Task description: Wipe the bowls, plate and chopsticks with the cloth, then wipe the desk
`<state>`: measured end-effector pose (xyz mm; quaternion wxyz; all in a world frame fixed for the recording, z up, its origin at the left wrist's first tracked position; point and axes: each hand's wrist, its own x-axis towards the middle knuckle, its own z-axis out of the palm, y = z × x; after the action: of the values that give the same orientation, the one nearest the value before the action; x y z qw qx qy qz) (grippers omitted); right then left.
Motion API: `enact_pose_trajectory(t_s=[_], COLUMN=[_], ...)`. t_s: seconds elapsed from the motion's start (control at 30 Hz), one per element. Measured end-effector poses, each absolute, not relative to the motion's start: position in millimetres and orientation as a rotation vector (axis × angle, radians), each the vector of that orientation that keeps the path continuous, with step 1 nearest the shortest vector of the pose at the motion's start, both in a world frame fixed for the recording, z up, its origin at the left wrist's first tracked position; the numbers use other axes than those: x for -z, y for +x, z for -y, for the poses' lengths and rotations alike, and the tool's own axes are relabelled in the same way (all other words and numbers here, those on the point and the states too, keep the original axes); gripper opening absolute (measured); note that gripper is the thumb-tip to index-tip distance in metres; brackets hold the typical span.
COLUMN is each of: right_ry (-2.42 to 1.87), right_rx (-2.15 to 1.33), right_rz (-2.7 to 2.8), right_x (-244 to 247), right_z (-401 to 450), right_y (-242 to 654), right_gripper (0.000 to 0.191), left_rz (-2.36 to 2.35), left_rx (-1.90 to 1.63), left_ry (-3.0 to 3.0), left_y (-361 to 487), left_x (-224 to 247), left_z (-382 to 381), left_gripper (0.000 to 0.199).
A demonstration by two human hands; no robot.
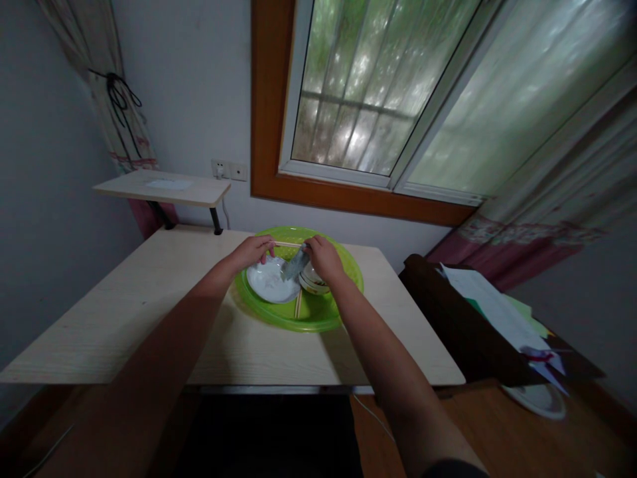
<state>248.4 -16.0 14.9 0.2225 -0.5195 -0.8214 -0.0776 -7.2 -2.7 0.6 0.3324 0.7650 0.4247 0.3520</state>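
Note:
My left hand [253, 251] pinches one end of a pair of pale chopsticks [287, 244], held level above a green tray [323, 319]. At their other end my right hand [322, 256] is closed, with a grey cloth [295, 264] hanging from its fingers against the chopsticks. Below, a white plate [269, 282] lies on the tray's left side. Several bowls [313, 282], seemingly stacked, stand to its right, partly hidden by my right hand. More chopsticks [298, 304] rest on the tray between plate and bowls.
The tray stands on a light wooden table [124, 312]. At its back left rises a small shelf [164, 187] with a paper on top. To the right, a dark brown piece of furniture [448, 312] bears papers [488, 302]. A window [368, 99] is behind the table.

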Motion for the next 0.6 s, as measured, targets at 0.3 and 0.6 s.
enact_pose_trajectory(t_s=[0.3, 0.6], right_ry=[-1.288, -1.426], right_rx=[0.18, 0.11], right_rz=[2.374, 2.233], right_x=[-16.3, -21.5], right_z=[25.5, 17.0], right_y=[231.8, 251.5], right_gripper=[0.023, 0.023], left_rz=[-1.087, -1.26], left_rx=[-0.839, -1.034], left_ry=[2.06, 1.911], left_y=[-7.9, -10.4], left_x=[0.4, -1.6], left_z=[0.6, 0.8], left_gripper=[0.041, 0.035])
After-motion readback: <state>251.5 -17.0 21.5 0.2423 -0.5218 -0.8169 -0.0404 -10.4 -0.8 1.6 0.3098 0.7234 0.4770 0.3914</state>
